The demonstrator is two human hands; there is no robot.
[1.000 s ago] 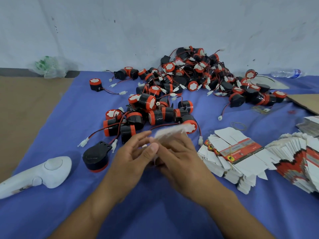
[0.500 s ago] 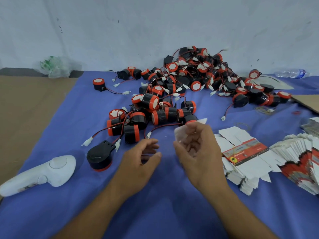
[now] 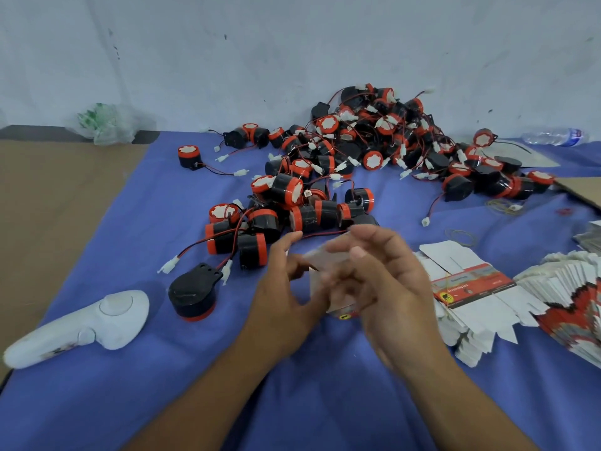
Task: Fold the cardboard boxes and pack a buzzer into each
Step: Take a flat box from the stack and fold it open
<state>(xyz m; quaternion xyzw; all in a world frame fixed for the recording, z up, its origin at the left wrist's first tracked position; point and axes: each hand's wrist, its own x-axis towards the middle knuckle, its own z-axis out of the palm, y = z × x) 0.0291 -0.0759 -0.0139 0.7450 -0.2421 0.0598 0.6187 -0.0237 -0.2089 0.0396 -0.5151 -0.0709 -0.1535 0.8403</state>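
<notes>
Blue cloth (image 3: 156, 203), scuffed wall (image 3: 227, 60); left hand (image 3: 279, 297) and right hand (image 3: 393, 288) apparently tight round 1 box (image 3: 322, 260).

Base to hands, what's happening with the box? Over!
Right hand holds the cardboard box, which is blurred. Left hand at its edge, grip unclear. Buzzers heaped just beyond, not in the way.
</notes>
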